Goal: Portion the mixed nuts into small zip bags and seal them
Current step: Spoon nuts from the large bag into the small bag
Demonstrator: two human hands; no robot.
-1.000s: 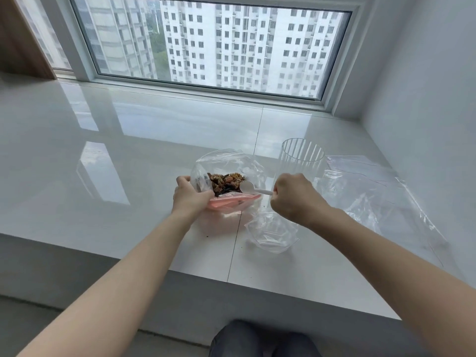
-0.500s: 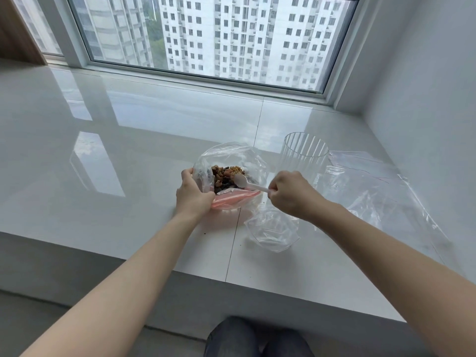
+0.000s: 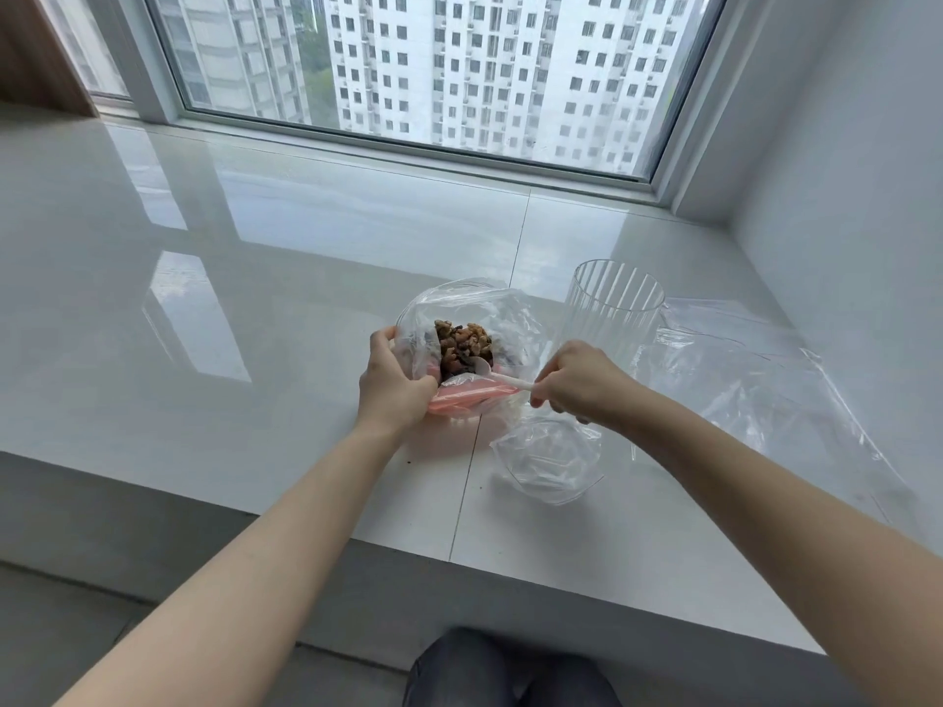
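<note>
A clear plastic bag with a pink strip (image 3: 467,400) sits open on the white sill, holding a heap of mixed nuts (image 3: 462,344). My left hand (image 3: 390,385) grips the bag's left edge and holds the mouth open. My right hand (image 3: 576,382) pinches the handle of a white plastic spoon (image 3: 502,378), whose bowl dips into the nuts. A small clear zip bag (image 3: 548,459) lies open on the sill just below my right hand.
A tall ribbed clear cup (image 3: 612,311) stands behind my right hand. More clear plastic bags (image 3: 755,369) lie spread to the right, close to the side wall. The sill's front edge (image 3: 357,538) runs below my forearms; a window closes the back.
The spoon's bowl has gone from the bag's mouth down into the nuts. My left hand still holds the bag's edge.
</note>
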